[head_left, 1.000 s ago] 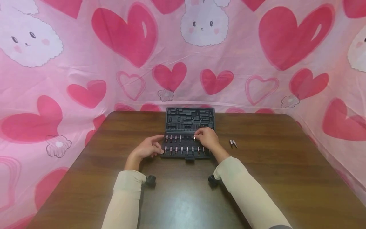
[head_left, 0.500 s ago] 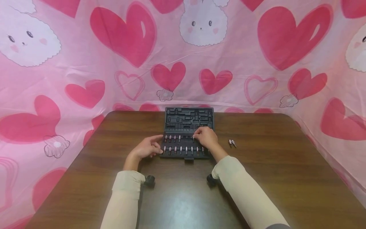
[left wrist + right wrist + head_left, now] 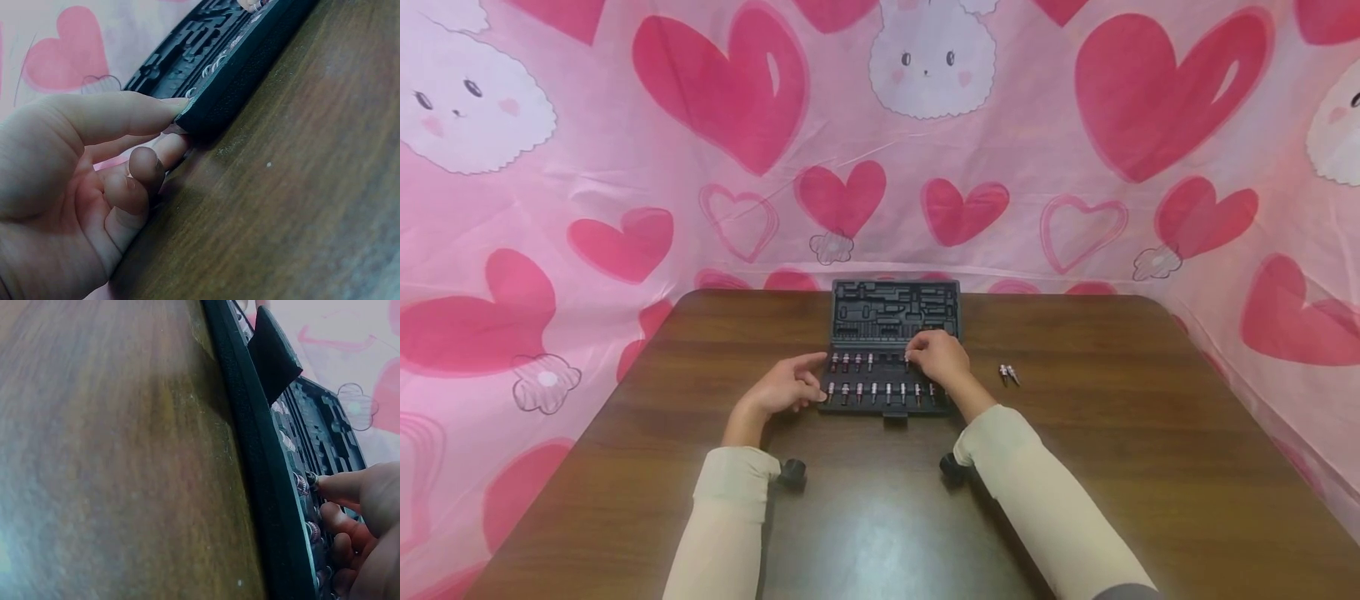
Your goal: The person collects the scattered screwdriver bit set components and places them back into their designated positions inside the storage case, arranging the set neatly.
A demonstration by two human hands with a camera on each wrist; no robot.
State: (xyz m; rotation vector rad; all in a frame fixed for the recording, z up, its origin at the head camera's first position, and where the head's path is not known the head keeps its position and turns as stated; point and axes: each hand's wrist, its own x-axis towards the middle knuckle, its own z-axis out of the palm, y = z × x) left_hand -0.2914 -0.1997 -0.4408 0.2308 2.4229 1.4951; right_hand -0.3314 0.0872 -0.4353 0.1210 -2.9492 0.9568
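A black tool case [image 3: 865, 410] lies open on the table, its lid standing at the back. Two rows of small silver bit sockets [image 3: 888, 394] lie in its base. My right hand [image 3: 943, 360] is over the right part of the back row, thumb and finger pinching a bit socket [image 3: 907, 357] at its slot. Dark slots show just left of it. In the right wrist view, the thumb tip meets a metal piece [image 3: 312, 479]. My left hand [image 3: 779, 388] braces the case's left side, with the straight index finger and thumb touching its edge; the other fingers are bent.
Two loose bit sockets [image 3: 1008, 375] lie on the brown wooden table [image 3: 865, 508], right of the case. The case's latch [image 3: 895, 419] sticks out at the front. A pink cloth with hearts [image 3: 970, 208] hangs behind the table.
The view shifts slightly. Against the case, the right fingers have barely moved and stay on the same bit socket. The left hand keeps its place.
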